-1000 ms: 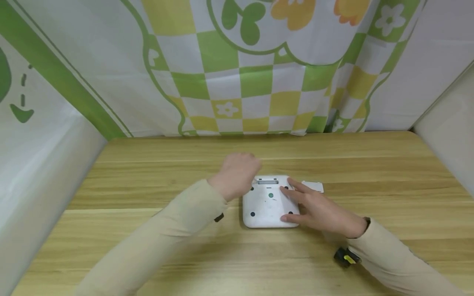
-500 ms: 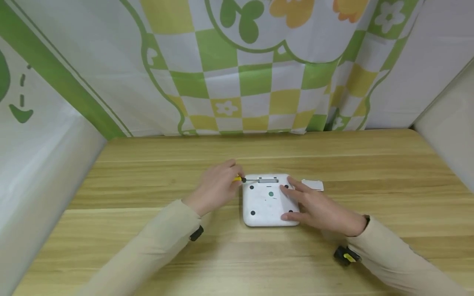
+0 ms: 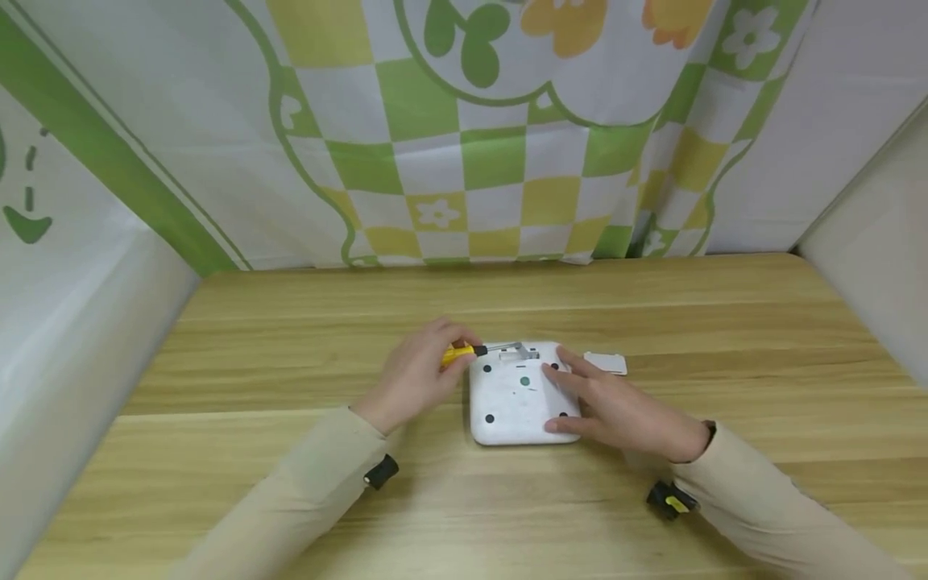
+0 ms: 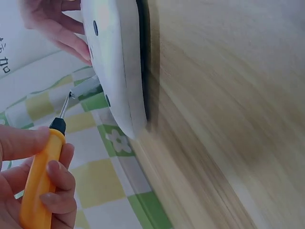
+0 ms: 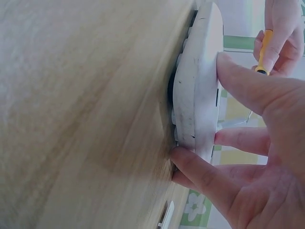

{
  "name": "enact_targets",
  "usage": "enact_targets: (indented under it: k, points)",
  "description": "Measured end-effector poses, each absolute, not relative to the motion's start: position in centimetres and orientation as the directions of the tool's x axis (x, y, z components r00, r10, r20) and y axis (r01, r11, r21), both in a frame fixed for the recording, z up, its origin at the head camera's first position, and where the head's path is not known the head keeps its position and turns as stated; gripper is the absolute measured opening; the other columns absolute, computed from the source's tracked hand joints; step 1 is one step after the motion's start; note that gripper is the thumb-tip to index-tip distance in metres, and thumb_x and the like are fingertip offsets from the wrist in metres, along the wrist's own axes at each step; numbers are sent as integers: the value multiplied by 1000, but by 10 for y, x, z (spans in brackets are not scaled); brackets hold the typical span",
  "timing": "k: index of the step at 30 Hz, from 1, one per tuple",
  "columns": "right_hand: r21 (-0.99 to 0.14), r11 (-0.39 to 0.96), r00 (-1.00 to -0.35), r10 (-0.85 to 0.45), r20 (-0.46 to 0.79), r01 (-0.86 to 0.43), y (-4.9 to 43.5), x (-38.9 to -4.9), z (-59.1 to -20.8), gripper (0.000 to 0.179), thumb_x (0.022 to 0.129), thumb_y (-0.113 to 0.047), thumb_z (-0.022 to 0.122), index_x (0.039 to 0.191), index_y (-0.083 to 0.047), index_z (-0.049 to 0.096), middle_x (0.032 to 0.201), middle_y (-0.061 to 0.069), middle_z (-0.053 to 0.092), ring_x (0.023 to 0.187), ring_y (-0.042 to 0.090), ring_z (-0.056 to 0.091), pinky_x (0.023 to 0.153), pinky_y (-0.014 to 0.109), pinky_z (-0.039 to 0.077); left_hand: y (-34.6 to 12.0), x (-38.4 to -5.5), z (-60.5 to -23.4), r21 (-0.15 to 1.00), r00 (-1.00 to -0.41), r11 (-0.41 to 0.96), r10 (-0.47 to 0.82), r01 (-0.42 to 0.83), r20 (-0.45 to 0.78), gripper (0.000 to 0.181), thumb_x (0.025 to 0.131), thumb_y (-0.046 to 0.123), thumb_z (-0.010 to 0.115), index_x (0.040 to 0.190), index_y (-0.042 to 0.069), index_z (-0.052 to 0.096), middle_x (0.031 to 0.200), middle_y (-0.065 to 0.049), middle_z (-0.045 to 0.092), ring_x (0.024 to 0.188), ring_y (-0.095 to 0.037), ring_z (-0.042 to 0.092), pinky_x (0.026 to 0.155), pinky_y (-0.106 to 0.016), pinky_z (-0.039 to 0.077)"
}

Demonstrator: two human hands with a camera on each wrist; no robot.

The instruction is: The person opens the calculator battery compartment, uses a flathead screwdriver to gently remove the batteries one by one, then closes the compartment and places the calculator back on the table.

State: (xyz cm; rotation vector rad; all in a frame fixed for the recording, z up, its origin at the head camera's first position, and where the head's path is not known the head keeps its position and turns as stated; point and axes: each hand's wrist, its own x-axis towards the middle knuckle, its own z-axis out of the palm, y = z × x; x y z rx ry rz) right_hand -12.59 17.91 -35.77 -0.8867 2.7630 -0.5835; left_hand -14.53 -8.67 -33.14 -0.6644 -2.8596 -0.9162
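Observation:
A white calculator (image 3: 507,415) lies face down on the table, its keys (image 5: 179,59) showing along the underside in the right wrist view. My left hand (image 3: 419,369) grips a yellow-handled screwdriver (image 4: 40,176) with a black collar. The thin metal tip touches the raised end of a grey battery (image 3: 525,352), which tilts up out of the slot at the calculator's far edge. With thumb and fingers around its right side, my right hand (image 3: 627,409) holds the calculator; some fingertips touch the tabletop. In the left wrist view the calculator's body hides the battery's lower end.
A small white battery cover (image 3: 606,363) lies on the wooden table (image 3: 710,322), just right of the calculator. A green, yellow and white checked curtain (image 3: 493,161) hangs behind the table's far edge. White sheets line both sides.
My left hand has drawn back to the left, bringing the screwdriver into sight. One end of the battery has risen out of its slot. The right hand stays in place on the calculator.

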Motion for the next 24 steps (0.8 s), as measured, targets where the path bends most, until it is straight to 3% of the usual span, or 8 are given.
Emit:
enact_targets:
  k: [24]
  points:
    - [-408,740,-804,-594,-24,-535,179,-126,-361,73,87,-40,68,142,0,43,151,29,28,130,43,43,100,50,43,-102,-140,-338,485,-911,773,374,409,172,17,89,11,67,106,10,68,106,-5,65,91,-22,60,76,-39,50]
